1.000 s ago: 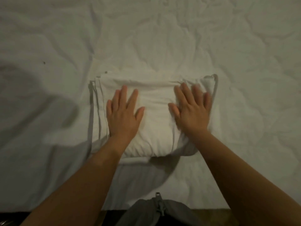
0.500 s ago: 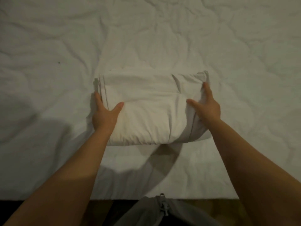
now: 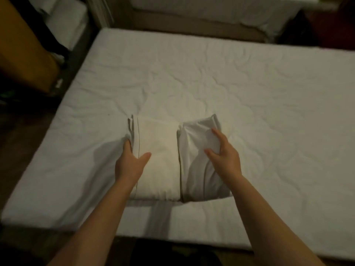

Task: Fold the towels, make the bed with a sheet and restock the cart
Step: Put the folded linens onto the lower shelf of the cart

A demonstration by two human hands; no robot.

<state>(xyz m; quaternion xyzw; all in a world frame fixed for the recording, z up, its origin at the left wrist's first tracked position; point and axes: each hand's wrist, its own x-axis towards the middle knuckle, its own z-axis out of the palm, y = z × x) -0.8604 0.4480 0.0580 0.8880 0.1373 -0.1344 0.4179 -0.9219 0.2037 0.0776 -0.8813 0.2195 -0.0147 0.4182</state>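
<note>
White cloth (image 3: 161,164), folded into a thick pad, is held over the near half of the bed (image 3: 269,112), roughly midway along its near edge. A grey shadow lies on the mattress under the pad's near edge and another to its left, so it looks lifted rather than resting, though I can't be sure.

The pad reads as two halves with a dark crease running front to back between them. The left half is flat and smooth, with stacked hems and a thin stitched line showing along its left edge. The right half is puffier and rumpled, its far corner bunched into a rounded lump.

The left hand (image 3: 130,166) grips the left edge, thumb flat on top and fingers (image 3: 126,146) curled under the layers. The right hand (image 3: 224,160) clasps the rumpled half from the right side, its thumb and fingers (image 3: 217,134) spread over the top fabric and digging into it.

The mattress cover is white, quilted and creased. Beyond it stands a second bed (image 3: 211,8), blurred.
</note>
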